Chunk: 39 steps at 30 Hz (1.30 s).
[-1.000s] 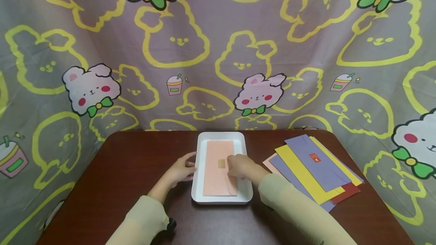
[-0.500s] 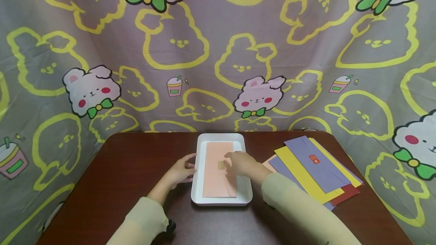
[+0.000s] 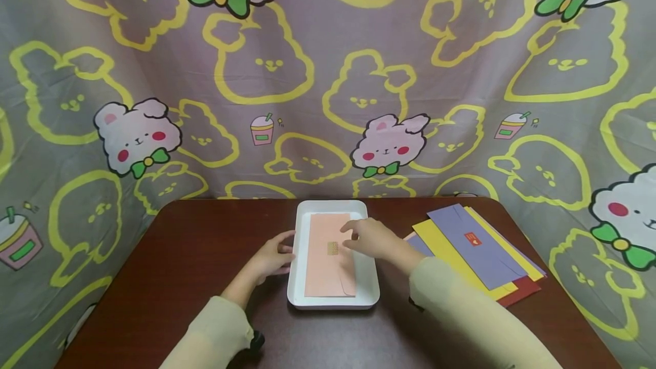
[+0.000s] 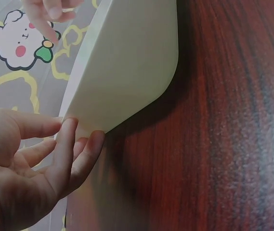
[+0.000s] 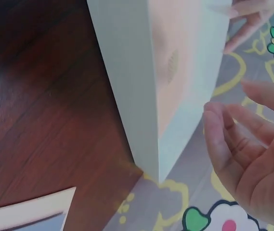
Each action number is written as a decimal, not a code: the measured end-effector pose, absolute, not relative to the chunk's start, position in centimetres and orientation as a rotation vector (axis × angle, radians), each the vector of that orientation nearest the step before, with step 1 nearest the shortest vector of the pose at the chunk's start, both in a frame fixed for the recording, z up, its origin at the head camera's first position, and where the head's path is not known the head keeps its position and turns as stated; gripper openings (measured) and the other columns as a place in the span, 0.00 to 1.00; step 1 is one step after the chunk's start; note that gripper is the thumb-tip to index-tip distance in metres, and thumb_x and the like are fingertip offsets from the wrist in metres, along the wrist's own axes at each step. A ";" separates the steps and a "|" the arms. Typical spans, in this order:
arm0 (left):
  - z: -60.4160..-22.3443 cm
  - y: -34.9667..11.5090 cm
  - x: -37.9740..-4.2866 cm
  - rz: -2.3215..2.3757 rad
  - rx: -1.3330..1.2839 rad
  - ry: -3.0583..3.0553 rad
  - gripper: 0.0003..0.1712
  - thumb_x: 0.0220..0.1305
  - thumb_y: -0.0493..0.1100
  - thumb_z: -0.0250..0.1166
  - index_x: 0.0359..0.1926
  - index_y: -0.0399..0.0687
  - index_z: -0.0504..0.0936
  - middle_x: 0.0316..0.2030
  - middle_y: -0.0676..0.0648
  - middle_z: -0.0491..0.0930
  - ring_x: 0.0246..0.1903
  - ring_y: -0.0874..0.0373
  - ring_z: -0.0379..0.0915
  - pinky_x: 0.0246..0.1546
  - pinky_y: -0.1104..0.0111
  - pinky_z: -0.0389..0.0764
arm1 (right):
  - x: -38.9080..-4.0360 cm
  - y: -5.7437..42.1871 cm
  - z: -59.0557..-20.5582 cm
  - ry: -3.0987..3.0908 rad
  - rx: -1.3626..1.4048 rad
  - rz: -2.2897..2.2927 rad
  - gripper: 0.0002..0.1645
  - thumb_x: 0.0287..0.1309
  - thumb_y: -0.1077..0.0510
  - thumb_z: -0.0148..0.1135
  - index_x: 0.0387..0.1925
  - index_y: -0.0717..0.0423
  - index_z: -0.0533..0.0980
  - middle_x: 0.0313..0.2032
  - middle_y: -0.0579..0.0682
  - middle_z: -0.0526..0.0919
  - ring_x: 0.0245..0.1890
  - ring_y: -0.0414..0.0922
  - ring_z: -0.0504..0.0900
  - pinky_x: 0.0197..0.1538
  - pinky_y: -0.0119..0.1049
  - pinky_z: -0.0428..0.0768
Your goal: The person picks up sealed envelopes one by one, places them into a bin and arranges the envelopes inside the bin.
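A pink envelope [image 3: 323, 272] with a gold sticker [image 3: 332, 248] lies flat in a white tray [image 3: 368, 296] in the head view. My right hand [image 3: 370, 238] hovers over the tray's right side, fingers loosely bent, nothing between them. The right wrist view shows that hand [image 5: 252, 149] apart from the tray [image 5: 122, 72], thumb and fingers spread. At the tray's left side my left hand [image 3: 273, 256] has its fingertips against the outer wall. In the left wrist view the left hand's fingertips [image 4: 96, 137] touch the tray wall [image 4: 132, 62] near its rim.
To the right lies a fanned pile of envelopes: a purple envelope [image 3: 476, 249] with a red sticker on top, a yellow envelope [image 3: 451, 261] below, and a red envelope [image 3: 524, 292]. A patterned curtain [image 3: 328, 84] hangs behind the dark wooden table [image 3: 205, 244].
My right hand has lifted off the pink envelope and drawn up and to the right, its fingers loosening. The left hand stays at the tray's side.
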State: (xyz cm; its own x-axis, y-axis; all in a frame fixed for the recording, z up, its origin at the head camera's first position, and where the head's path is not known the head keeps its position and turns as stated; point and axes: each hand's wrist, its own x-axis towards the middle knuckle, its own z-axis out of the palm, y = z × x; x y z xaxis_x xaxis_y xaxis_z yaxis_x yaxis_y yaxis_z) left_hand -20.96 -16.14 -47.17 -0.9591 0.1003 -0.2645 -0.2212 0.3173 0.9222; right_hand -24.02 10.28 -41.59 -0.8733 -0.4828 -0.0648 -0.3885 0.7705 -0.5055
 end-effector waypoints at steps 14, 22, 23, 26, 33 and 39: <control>-47.4 -16.3 -20.8 1.692 -0.107 2.302 0.35 0.69 0.27 0.61 0.75 0.40 0.64 0.50 0.31 0.75 0.38 0.49 0.81 0.37 0.56 0.87 | -23.8 14.8 -40.7 2.854 -0.813 -0.984 0.18 0.64 0.60 0.68 0.55 0.58 0.82 0.34 0.45 0.83 0.32 0.41 0.78 0.35 0.36 0.80; -47.4 -16.3 -20.9 1.689 -0.106 2.289 0.35 0.70 0.28 0.61 0.75 0.41 0.64 0.52 0.31 0.75 0.40 0.48 0.81 0.40 0.55 0.87 | -23.9 18.3 -40.8 2.844 -0.818 -1.137 0.22 0.65 0.59 0.68 0.60 0.54 0.80 0.38 0.48 0.86 0.30 0.41 0.81 0.31 0.37 0.82; -47.4 -16.3 -20.9 1.691 -0.109 2.288 0.35 0.70 0.28 0.61 0.75 0.41 0.64 0.52 0.31 0.75 0.40 0.48 0.81 0.40 0.55 0.87 | -23.9 18.7 -40.8 2.847 -0.824 -1.150 0.22 0.65 0.59 0.68 0.60 0.54 0.80 0.39 0.48 0.86 0.31 0.42 0.82 0.31 0.38 0.82; -47.5 -16.3 -21.0 1.692 -0.114 2.288 0.35 0.70 0.28 0.62 0.75 0.42 0.65 0.52 0.32 0.75 0.40 0.48 0.81 0.40 0.54 0.87 | -24.0 20.0 -40.9 2.867 -0.852 -1.170 0.22 0.65 0.60 0.69 0.60 0.56 0.80 0.39 0.47 0.87 0.35 0.43 0.83 0.35 0.38 0.82; -47.6 -16.5 -21.2 1.703 -0.128 2.279 0.35 0.70 0.28 0.61 0.76 0.43 0.64 0.53 0.31 0.75 0.42 0.47 0.81 0.41 0.55 0.87 | -23.8 22.8 -41.1 2.880 -0.827 -1.177 0.25 0.65 0.63 0.68 0.62 0.58 0.78 0.38 0.47 0.86 0.36 0.44 0.83 0.37 0.38 0.82; -47.5 -16.5 -21.0 1.704 -0.107 2.273 0.36 0.70 0.28 0.62 0.76 0.42 0.64 0.53 0.30 0.75 0.41 0.48 0.81 0.41 0.54 0.87 | -23.5 25.6 -41.5 2.920 -0.839 -1.163 0.25 0.64 0.66 0.68 0.63 0.60 0.77 0.38 0.50 0.87 0.36 0.45 0.84 0.37 0.37 0.82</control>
